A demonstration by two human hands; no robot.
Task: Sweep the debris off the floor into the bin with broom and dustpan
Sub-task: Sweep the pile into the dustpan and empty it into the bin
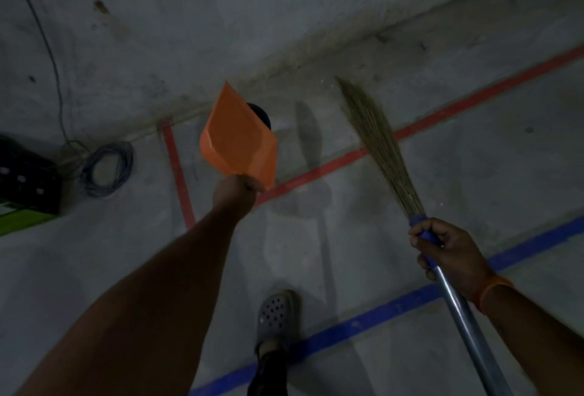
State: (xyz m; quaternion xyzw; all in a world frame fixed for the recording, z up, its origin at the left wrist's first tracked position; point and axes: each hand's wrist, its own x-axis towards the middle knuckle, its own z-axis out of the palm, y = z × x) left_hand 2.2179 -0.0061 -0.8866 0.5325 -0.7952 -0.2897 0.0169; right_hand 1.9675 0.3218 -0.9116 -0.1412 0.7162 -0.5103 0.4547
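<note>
The left hand [237, 191] is curling tight round the handle of the orange dustpan [239, 140], which is hidden inside the fist, and is holding the pan out in front on a stretched arm, its flat underside tilted toward the camera and its wide lip pointing up and away toward the wall. The right hand [442, 248] is wrapping its fingers round the blue grip of the broom [379, 146], just below where the straw-coloured bristles are gathered, with the silver metal shaft running down past the wrist toward the lower right corner; an orange band [489, 293] is sitting on that wrist. The bristles are fanning up and leftward, their tip reaching close to the seam where floor meets wall, and whether they are touching the concrete cannot be told. A dark round object [260, 114], possibly the bin, is peeking out from behind the upper right edge of the dustpan, mostly covered by it. Below, a foot in a grey perforated clog [276, 316] is standing on the grey concrete floor [474, 174], just above a blue tape line [363, 326]; a red tape line [442, 117] is crossing behind the broom. At far left a coil of grey cable [107, 168] is lying beside a black crate [28, 177].
</note>
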